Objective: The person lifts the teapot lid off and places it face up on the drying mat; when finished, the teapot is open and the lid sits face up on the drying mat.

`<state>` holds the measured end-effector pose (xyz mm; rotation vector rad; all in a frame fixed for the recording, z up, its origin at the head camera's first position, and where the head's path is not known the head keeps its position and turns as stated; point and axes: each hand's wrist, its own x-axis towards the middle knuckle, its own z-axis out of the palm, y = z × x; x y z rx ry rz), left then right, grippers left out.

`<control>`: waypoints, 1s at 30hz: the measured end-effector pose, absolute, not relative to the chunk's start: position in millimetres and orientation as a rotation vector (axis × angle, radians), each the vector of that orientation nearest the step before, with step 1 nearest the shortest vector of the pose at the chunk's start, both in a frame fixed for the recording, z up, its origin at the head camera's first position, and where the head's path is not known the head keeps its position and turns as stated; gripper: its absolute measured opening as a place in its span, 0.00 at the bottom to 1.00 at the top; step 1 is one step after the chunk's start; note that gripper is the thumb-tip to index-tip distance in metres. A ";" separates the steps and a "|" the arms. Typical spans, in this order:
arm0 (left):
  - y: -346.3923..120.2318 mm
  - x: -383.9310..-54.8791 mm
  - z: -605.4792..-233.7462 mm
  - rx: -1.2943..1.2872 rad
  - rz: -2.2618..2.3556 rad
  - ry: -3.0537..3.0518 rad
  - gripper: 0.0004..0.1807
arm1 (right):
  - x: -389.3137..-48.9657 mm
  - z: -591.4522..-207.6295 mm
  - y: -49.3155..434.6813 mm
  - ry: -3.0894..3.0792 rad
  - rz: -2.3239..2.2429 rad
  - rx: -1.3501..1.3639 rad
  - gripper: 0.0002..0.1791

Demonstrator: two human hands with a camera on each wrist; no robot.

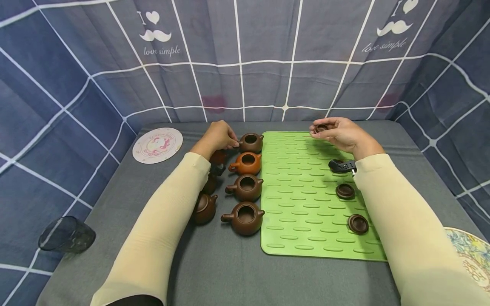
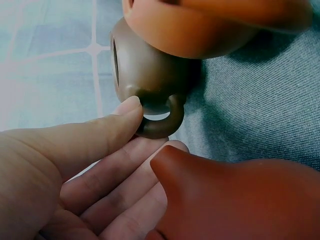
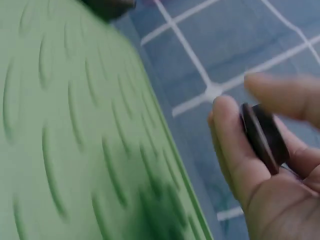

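Observation:
At the back of a column of teapots, my left hand pinches the handle of a small dark brown teapot between thumb and fingers. That teapot has no lid on. In the left wrist view the looped handle shows at the fingertips, with a reddish teapot's spout close under the fingers. Over the far right part of the green mat, my right hand holds a dark brown teapot lid. The lid lies between thumb and fingers, its rim turned to the side in the right wrist view.
An orange teapot and two brown teapots stand lidless in front. More teapots are partly hidden by the left arm. Two lids lie on the mat. A round coaster, dark glass and patterned plate sit around.

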<state>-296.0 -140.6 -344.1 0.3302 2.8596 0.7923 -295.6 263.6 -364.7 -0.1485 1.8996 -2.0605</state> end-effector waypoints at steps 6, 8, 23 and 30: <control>-141.4 -296.6 -344.3 0.328 0.784 2.860 0.05 | -291.8 -369.8 285.3 2.367 -1.515 -0.187 0.26; -141.5 -297.0 -344.1 0.325 0.782 2.859 0.05 | -290.7 -371.3 289.1 2.486 -1.331 -0.254 0.25; -140.7 -297.6 -342.8 0.333 0.791 2.848 0.05 | -290.0 -376.0 294.7 2.643 -1.004 -0.300 0.24; -140.7 -298.0 -344.4 0.326 0.807 2.833 0.04 | -286.4 -375.9 296.5 2.614 -1.004 -0.238 0.31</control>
